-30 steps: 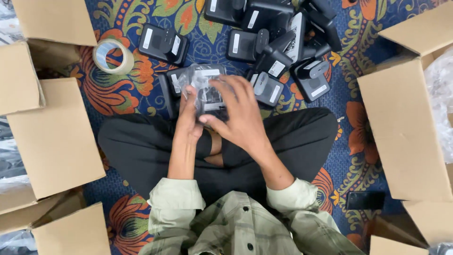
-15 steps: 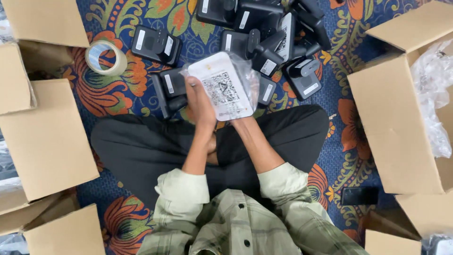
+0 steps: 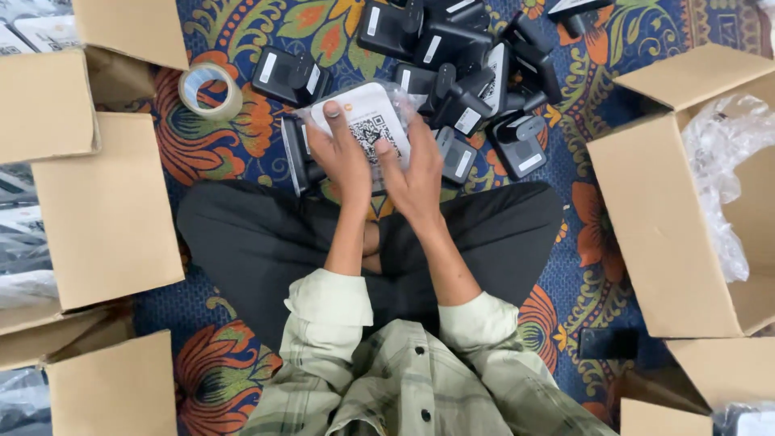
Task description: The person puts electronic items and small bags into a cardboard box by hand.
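Observation:
I sit cross-legged on a patterned carpet. Both hands hold a white flat device in a clear plastic bag (image 3: 367, 121) above my lap. My left hand (image 3: 339, 157) grips its left side with fingers over the top face. My right hand (image 3: 416, 182) holds the lower right side, thumb on the printed face. Just beyond the bag lies a pile of several black devices (image 3: 468, 73) with white labels.
A roll of clear tape (image 3: 210, 90) lies at the left. Open cardboard boxes stand at the left (image 3: 105, 210) and at the right (image 3: 670, 226), the right one holding crumpled plastic wrap (image 3: 731, 161). A further box (image 3: 121, 387) sits at lower left.
The bagged item was turned from its dark side to its white printed face and lifted; both hands now grip it again, a little lower and more central than half a second ago.

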